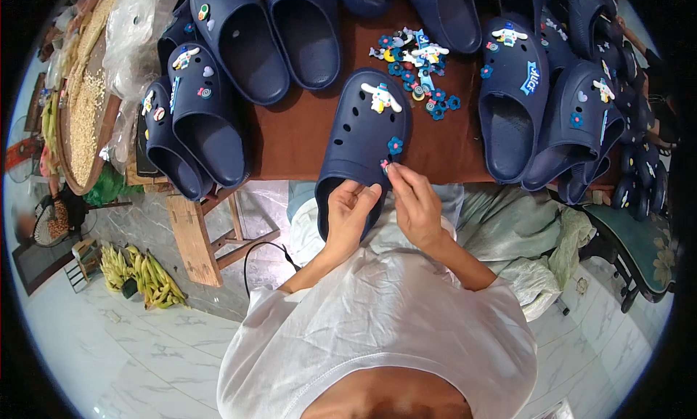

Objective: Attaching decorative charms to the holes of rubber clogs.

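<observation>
A navy clog (347, 139) with round holes lies toe away from me at the table's near edge. On it sit a white long-eared character charm (381, 97) and a blue flower charm (395, 145). My left hand (350, 214) is closed on the clog, its fingers reaching into the foot opening. With thumb and forefinger together, my right hand (417, 205) holds a small pinkish charm (385, 166) against the clog's right side, below the flower. Its fingertips partly cover that charm. A pile of loose charms (417, 59) lies beyond the clog.
More decorated navy clogs stand on the brown table (283, 147), to the left (207, 114) and right (512, 99). At far left are clear plastic bags (134, 49) and a round tray of pale grains (87, 121). Below are a wooden stool (194, 237) and bananas (154, 277).
</observation>
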The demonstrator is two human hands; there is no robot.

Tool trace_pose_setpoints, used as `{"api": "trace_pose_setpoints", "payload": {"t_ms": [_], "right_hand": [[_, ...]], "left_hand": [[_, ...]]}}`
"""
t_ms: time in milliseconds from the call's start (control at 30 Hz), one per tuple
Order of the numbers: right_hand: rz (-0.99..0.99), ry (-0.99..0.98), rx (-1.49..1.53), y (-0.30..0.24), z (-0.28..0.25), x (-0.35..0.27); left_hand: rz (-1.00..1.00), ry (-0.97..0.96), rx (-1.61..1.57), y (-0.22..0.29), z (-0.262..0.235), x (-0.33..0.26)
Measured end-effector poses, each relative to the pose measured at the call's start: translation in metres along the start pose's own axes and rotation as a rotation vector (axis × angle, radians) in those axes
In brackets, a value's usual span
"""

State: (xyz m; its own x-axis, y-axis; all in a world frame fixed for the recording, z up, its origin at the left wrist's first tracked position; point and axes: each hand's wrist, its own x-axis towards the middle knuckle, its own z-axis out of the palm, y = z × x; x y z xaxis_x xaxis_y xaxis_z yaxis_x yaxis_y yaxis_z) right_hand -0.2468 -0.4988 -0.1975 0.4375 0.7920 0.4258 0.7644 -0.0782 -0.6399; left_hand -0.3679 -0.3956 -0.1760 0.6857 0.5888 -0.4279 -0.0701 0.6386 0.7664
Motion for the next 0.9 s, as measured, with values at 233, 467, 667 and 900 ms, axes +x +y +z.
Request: {"api": "trace_pose_setpoints", "payload": {"t_ms": [233, 467, 667, 900], "right_hand": [[-0.036, -0.098, -0.020, 0.002, -0.005, 0.005], [-0.009, -0.071, 0.083, 0.011, 0.000, 0.001], [0.042, -0.053, 0.121, 0.015, -0.007, 0.007], [0.126, 0.044, -0.064, 0.061, -0.029, 0.067]], "left_hand": [[0.021, 0.020, 0.025, 0.001, 0.004, -0.003], [0.023, 0.013, 0.005, 0.003, 0.007, -0.002], [-0.013, -0.001, -0.038, 0.001, -0.001, -0.001], [-0.024, -0.005, -0.195, 0.007, -0.006, 0.004]]}}
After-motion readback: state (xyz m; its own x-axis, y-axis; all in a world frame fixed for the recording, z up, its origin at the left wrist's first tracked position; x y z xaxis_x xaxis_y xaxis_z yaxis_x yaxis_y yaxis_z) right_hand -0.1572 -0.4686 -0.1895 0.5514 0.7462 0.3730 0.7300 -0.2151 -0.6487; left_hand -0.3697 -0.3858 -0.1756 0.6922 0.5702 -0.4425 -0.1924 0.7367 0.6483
